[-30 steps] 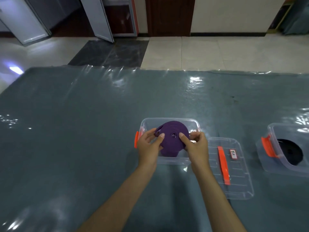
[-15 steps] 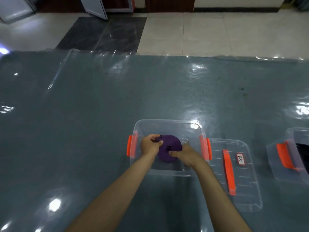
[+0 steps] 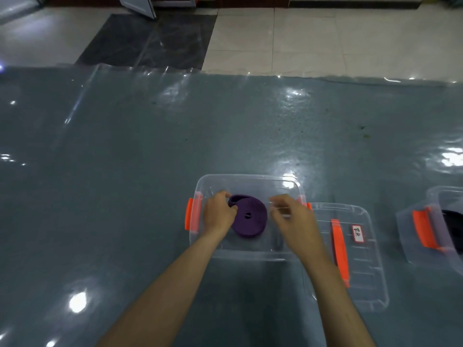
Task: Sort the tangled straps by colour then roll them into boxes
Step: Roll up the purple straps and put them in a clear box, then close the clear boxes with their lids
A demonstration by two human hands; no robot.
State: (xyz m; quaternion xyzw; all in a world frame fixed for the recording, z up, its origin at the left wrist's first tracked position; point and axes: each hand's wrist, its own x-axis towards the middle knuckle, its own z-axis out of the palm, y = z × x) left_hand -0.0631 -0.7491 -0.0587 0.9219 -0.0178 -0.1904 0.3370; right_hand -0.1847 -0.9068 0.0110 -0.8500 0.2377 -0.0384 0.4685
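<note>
A purple strap roll (image 3: 250,219) lies flat on the bottom of a clear box (image 3: 250,177) with orange latches. My left hand (image 3: 217,214) is inside the box at the roll's left edge, and its thumb and fingers pinch the loose outer end of the strap. A little to the right of the roll, my right hand (image 3: 293,219) hovers above the box, blurred, with fingers loosely curled and nothing in them.
The box's clear lid (image 3: 363,271), with an orange handle and a small label, lies flat just to its right. A second clear box (image 3: 413,234) at the right edge holds a black strap roll (image 3: 454,229). A shiny plastic sheet covers the grey table (image 3: 125,171).
Both hands lowered the purple roll into the box and laid it flat. My right hand has since let go and drawn off to the right; my left stays at the roll's edge.
</note>
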